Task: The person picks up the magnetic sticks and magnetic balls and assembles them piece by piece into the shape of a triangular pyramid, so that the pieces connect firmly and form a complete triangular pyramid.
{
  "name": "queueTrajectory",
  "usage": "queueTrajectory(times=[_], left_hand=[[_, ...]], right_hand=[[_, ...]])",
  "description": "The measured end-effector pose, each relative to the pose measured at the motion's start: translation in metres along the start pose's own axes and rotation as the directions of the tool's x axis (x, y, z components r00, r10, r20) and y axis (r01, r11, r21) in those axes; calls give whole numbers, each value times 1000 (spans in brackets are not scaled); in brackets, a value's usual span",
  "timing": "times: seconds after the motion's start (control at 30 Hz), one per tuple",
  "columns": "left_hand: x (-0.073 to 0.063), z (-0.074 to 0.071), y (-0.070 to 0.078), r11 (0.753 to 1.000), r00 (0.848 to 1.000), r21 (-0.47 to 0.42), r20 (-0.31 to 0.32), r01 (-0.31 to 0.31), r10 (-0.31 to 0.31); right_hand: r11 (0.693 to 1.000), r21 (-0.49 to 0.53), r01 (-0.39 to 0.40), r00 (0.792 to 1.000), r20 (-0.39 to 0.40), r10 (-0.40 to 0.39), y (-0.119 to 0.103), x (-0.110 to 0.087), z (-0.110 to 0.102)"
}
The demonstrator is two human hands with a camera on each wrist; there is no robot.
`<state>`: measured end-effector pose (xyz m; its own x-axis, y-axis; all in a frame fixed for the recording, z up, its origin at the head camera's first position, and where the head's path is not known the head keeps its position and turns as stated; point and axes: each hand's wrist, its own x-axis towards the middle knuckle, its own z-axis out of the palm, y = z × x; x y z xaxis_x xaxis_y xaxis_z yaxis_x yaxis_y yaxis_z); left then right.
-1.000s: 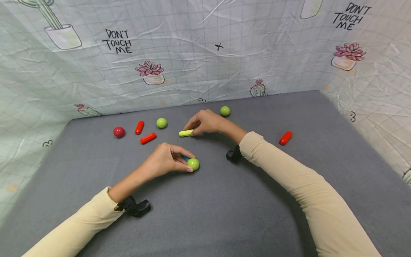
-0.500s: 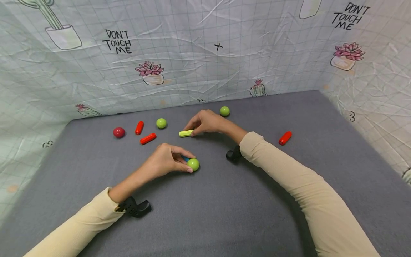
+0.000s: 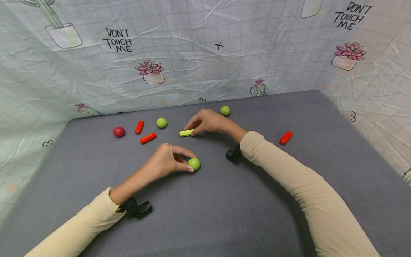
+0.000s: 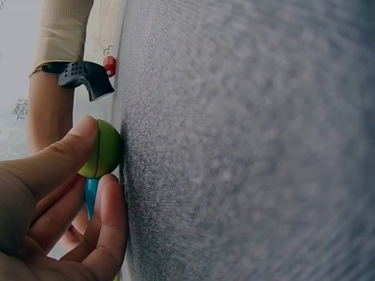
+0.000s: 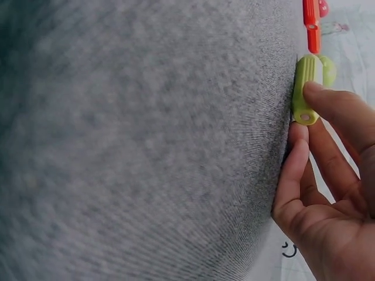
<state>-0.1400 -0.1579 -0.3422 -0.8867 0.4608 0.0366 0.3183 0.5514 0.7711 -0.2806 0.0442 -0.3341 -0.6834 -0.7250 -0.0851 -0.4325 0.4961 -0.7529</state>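
Between thumb and fingers, my left hand (image 3: pixel 167 159) pinches a shiny green ball (image 3: pixel 194 164) close over the grey cloth, left of centre. The left wrist view shows a seam round the ball and a blue tapered piece (image 4: pixel 91 196) at its side, between the fingers; part of this piece is hidden. Farther back, my right hand (image 3: pixel 207 122) pinches the right end of a yellow-green ridged bar (image 3: pixel 186 133) lying along the table surface. A small hole shows in the end of the bar (image 5: pixel 304 88) in the right wrist view.
Behind the left hand lie two red bars (image 3: pixel 148 138), a red ball (image 3: pixel 119 132) and a green ball (image 3: pixel 161 122). Another green ball (image 3: pixel 225 111) sits beyond the right wrist. One more red bar (image 3: pixel 285 138) lies right of the right forearm. A printed curtain (image 3: pixel 192 71) borders the grey table (image 3: pixel 224 214).
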Motion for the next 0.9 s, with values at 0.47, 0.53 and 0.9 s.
queueTrajectory(times=[0.47, 0.53, 0.9], left_hand=[[3, 0, -1, 999, 999, -7, -1, -39, 39], [3, 0, 0, 999, 999, -9, 4, -40, 40], [3, -1, 0, 1000, 1000, -6, 21, -20, 20]], right_hand=[[994, 91, 56, 998, -24, -54, 3, -20, -9], [993, 97, 61, 998, -18, -59, 4, -25, -10], [993, 106, 60, 998, -16, -59, 7, -46, -16]])
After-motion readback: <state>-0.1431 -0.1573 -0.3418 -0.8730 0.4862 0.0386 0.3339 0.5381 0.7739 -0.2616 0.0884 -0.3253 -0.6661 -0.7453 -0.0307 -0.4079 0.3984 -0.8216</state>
